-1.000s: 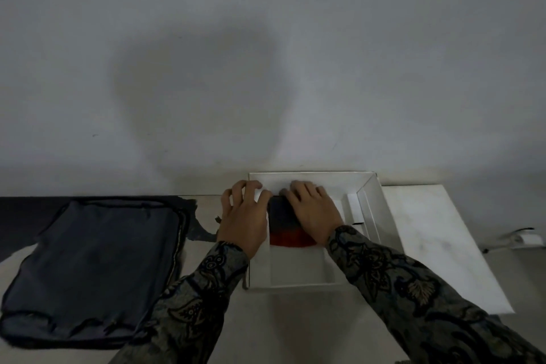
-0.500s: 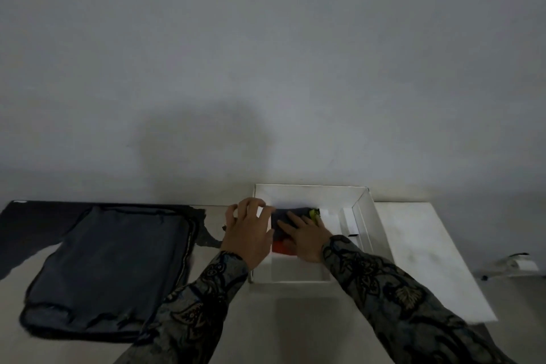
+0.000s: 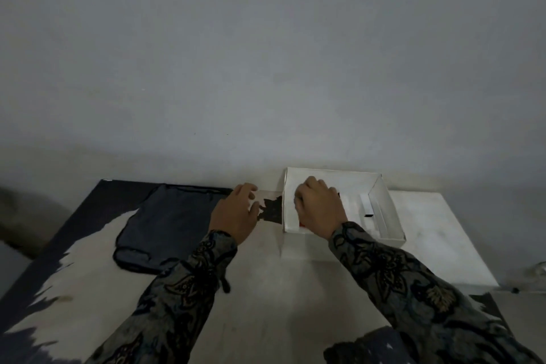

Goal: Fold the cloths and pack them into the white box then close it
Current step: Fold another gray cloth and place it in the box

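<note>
The left hand (image 3: 235, 213) has slipped off the open white cardboard box (image 3: 387, 201), loose and empty beside the flat dark grey cloth (image 3: 168, 224) awaiting folding, while the curled right hand (image 3: 320, 205) keeps pressing the packed cloth, nearly hidden, inside.

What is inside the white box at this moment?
The right hand is in the white box, covering a folded cloth; only a red edge shows. A white insert sits alongside.
</note>
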